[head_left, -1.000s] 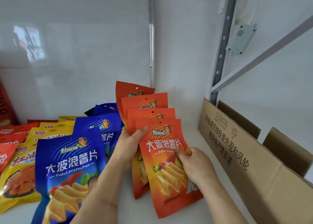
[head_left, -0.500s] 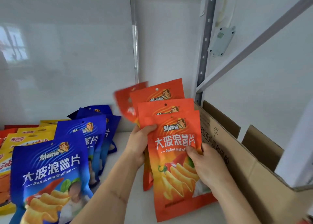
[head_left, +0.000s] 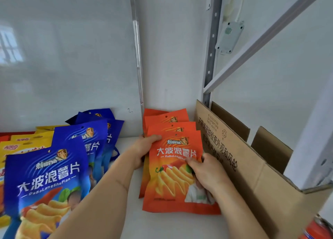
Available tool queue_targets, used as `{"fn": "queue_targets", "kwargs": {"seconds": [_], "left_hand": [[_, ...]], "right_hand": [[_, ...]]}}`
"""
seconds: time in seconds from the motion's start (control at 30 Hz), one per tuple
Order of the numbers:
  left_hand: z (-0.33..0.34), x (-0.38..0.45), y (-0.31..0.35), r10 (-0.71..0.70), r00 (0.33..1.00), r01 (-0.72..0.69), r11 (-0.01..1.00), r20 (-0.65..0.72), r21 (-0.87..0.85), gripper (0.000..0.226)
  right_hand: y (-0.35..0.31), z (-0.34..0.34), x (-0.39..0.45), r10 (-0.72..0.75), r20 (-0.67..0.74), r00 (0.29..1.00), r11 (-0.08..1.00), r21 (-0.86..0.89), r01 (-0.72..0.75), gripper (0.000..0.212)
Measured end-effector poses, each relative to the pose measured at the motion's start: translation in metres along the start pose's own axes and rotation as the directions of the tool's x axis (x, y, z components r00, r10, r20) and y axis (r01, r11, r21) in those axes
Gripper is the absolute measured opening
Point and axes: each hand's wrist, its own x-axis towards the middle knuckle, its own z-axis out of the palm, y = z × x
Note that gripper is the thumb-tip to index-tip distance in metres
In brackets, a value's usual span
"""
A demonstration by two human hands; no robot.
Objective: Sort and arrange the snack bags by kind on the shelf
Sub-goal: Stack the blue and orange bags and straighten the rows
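Left hand: the left hand (head_left: 144, 148) grips the left edge of the stacked orange crisp bags (head_left: 173, 168).
Right hand: the right hand (head_left: 207, 172) pinches their right edge.
Neighbours: glossy blue crisp bags (head_left: 54, 170) lie left on the white shelf (head_left: 173, 224); brown cardboard box (head_left: 252, 170) right.

1. This looks like a shop or its stockroom: a white metal shelf (head_left: 180, 226) with a perforated upright post (head_left: 212, 45).
2. Many identical retail snack bags stand in rows by colour: orange bags (head_left: 171, 175), blue bags (head_left: 48, 177), yellow bags (head_left: 23, 145).
3. An open cardboard shipping carton (head_left: 252, 175) printed with handling text sits beside them.
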Motion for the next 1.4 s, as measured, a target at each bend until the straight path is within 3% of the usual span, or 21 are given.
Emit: {"fn": "queue_targets", "kwargs": {"seconds": [0.07,0.13,0.23,0.3,0.4,0.5,0.63,0.73,0.97,1.03,1.13,1.27,1.4], "left_hand": [[-0.002,0.001,0.002,0.058,0.997,-0.056,0.998,-0.047,0.034,0.063],[-0.003,0.001,0.0,0.097,0.992,-0.094,0.995,-0.079,0.046,0.08],[-0.002,0.001,-0.01,0.098,0.99,-0.102,0.994,-0.1,-0.035,0.069],[-0.002,0.001,-0.018,0.087,0.991,-0.097,0.991,-0.105,-0.088,0.06],[-0.001,-0.002,-0.024,0.098,0.992,-0.107,0.986,-0.075,-0.125,0.047],[0.0,-0.003,-0.028,0.094,0.994,-0.102,0.981,-0.054,-0.167,0.047],[0.003,-0.002,-0.025,0.135,0.991,-0.134,0.958,-0.014,-0.253,0.046],[0.006,0.001,-0.021,0.148,0.989,-0.145,0.967,0.003,-0.208,0.046],[0.007,0.005,-0.019,0.179,0.984,-0.179,0.982,0.004,-0.056,0.081],[0.007,0.004,-0.018,0.163,0.986,-0.158,0.982,0.032,-0.107,0.081],[0.008,0.0,-0.015,0.187,0.982,-0.185,0.975,0.009,-0.125,0.057],[0.009,-0.01,-0.012,0.228,0.971,-0.233,0.97,-0.075,-0.073,0.081],[0.008,-0.024,-0.017,0.206,0.966,-0.204,0.979,-0.155,0.026,0.086]], "right_hand": [[-0.003,-0.005,0.0,0.009,0.001,1.0,0.999,0.038,-0.009,0.023],[-0.005,-0.01,0.002,0.009,-0.003,1.0,0.998,0.068,-0.009,0.04],[-0.012,-0.014,0.01,0.063,0.008,0.998,0.993,0.098,-0.064,0.08],[-0.018,-0.013,0.02,0.096,0.052,0.994,0.991,0.094,-0.1,0.093],[-0.025,-0.009,0.037,0.126,0.097,0.987,0.992,0.009,-0.128,0.089],[-0.022,0.0,0.049,0.082,0.098,0.992,0.995,-0.069,-0.075,0.067],[-0.017,0.007,0.055,0.019,0.037,0.999,0.997,-0.072,-0.017,0.051],[-0.016,0.009,0.057,-0.006,-0.027,1.0,0.999,-0.052,0.004,0.045],[-0.013,0.008,0.051,0.013,-0.021,1.0,0.995,-0.098,-0.015,0.049],[-0.016,0.008,0.05,0.001,-0.003,1.0,0.996,-0.092,-0.001,0.048],[-0.019,0.008,0.05,-0.016,-0.001,1.0,0.996,-0.092,0.016,0.049],[-0.023,0.0,0.038,-0.034,-0.042,0.999,0.995,-0.097,0.03,0.06],[-0.018,-0.009,0.01,-0.061,-0.066,0.996,0.99,-0.13,0.052,0.076]]}}
